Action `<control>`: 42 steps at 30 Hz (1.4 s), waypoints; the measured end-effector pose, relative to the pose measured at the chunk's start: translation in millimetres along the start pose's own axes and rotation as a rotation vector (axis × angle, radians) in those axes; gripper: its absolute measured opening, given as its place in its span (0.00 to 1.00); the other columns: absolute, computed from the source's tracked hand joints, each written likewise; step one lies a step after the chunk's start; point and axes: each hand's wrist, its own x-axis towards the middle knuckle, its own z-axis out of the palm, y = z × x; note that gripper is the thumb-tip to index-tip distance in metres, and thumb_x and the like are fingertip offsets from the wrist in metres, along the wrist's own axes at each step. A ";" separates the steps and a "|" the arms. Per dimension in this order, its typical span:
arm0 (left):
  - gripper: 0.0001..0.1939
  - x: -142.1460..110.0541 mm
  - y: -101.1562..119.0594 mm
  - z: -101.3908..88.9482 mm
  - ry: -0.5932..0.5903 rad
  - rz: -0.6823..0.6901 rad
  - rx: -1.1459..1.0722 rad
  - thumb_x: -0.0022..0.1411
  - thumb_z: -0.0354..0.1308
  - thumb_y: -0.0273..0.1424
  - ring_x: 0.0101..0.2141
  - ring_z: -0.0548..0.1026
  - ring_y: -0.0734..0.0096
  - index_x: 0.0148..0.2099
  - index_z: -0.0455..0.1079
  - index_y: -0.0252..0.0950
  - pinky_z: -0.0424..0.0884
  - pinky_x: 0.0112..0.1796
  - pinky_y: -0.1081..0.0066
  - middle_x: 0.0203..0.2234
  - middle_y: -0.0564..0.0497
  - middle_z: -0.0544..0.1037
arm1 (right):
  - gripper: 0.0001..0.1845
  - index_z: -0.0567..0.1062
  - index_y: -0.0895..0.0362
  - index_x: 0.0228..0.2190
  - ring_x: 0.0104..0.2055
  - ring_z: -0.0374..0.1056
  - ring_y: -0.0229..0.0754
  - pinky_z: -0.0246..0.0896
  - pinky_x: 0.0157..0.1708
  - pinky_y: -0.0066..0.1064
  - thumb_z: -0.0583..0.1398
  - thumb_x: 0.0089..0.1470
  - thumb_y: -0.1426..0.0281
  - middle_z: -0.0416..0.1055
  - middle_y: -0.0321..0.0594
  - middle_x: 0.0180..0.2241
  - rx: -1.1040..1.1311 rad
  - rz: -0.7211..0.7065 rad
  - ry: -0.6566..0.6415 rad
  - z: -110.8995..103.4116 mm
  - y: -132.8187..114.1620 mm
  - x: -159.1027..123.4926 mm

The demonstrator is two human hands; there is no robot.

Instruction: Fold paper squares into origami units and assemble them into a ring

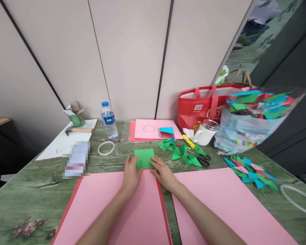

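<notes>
1. Site: an indoor papercraft spot; home or office, could not tell which.
2. Craft signs: green paper square, large pink sheets, green folded pieces, black-handled scissors, yellow tube.
3. Clear bag bulged with coloured folded paper; "COPY PAPER" was printed on it.
4. Bench had a green wood-look top with printed flowers, set against a pale panelled wall with dark seams.
5. Everyday items: water bottle, white mug, red tote. Hammer also lay there.
</notes>
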 end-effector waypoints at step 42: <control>0.19 1.1 45.6 -13.5 -0.286 -0.205 -0.788 0.45 0.63 0.29 0.35 0.71 0.69 0.41 0.66 0.34 0.68 0.37 0.71 0.33 0.50 0.74 | 0.03 0.70 0.55 0.27 0.50 0.58 0.47 0.55 0.48 0.43 0.57 0.50 0.69 0.65 0.45 0.44 0.274 -0.097 0.393 -19.1 -30.0 1.7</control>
